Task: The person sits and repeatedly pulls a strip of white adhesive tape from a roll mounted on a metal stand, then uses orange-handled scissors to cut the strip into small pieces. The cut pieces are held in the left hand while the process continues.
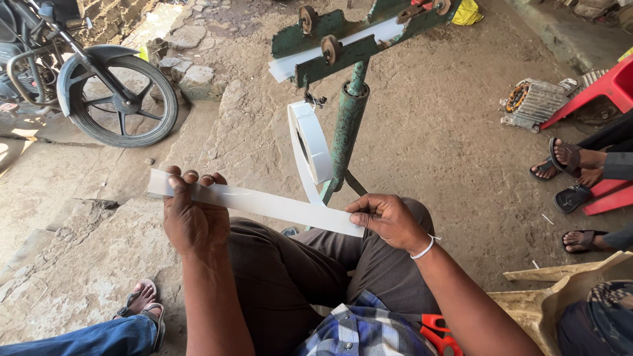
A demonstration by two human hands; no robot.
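Observation:
I hold a long white strip (264, 205) stretched flat between both hands above my lap. My left hand (191, 214) grips its left part, fingers curled over the top edge, with a short end sticking out past it. My right hand (388, 219) pinches the strip's right end. Behind the strip a white roll of the same material (312, 142) hangs beside a green metal post (347, 128). The post carries a green frame with small rollers (330, 47), and another white strip (290, 64) runs through that frame.
A motorcycle's front wheel (122, 99) stands at the upper left by loose stones (191, 79). Other people's sandalled feet (568, 161) and red plastic furniture (610, 86) are at the right, near a motor stator (537, 102). Another person's foot (142, 300) is lower left. Red-handled scissors (438, 333) lie by my right forearm.

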